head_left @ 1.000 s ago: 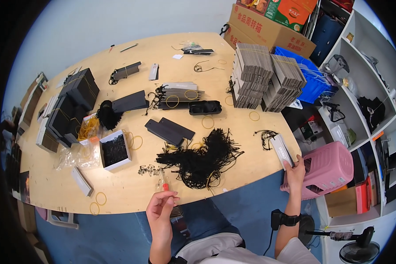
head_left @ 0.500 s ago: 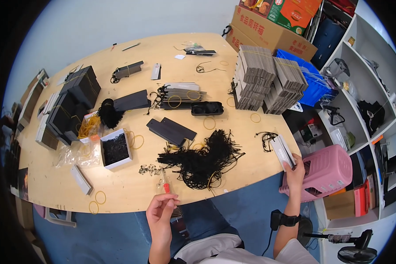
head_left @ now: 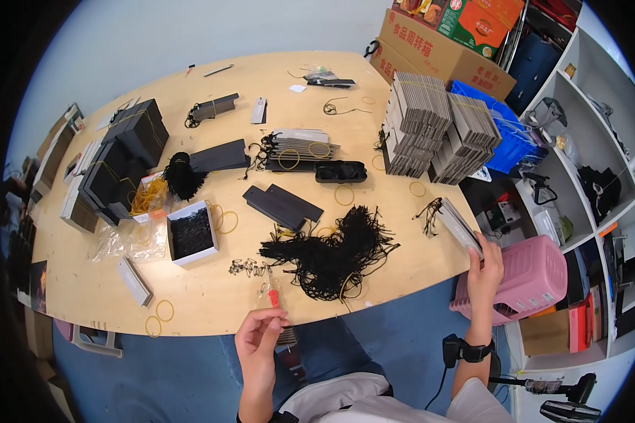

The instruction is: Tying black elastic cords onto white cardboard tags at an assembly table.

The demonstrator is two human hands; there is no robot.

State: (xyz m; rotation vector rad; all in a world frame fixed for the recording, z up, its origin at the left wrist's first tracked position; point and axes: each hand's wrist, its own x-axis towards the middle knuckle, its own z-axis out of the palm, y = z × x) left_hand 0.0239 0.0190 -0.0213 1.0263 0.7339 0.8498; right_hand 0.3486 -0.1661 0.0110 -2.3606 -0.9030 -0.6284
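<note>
Close to the table's front edge, my left hand (head_left: 259, 340) is closed in a pinch on a slim red-handled tool (head_left: 274, 299); its thin end points away from me. At the right edge, my right hand (head_left: 485, 266) grips a small stack of grey-and-white tags (head_left: 458, 227), with black strings trailing from their far end. Between the hands lies a tangled heap of black strings (head_left: 331, 257). A little pile of small metal pieces (head_left: 247, 267) sits just beyond the tool. Two dark grey tag stacks (head_left: 283, 206) lie behind the heap.
An open white box of small black pieces (head_left: 192, 233) stands at left, near yellow rubber bands (head_left: 148, 195) and dark card stacks (head_left: 123, 166). Tall tag stacks (head_left: 416, 123) rise at the back right beside a blue basket (head_left: 504, 141). A pink plastic stool (head_left: 533, 278) stands beyond the table's edge.
My right hand has shifted slightly right and toward the table's far side, the tag stack turning a little with it. The left hand keeps its pinch. The whole view has moved slightly.
</note>
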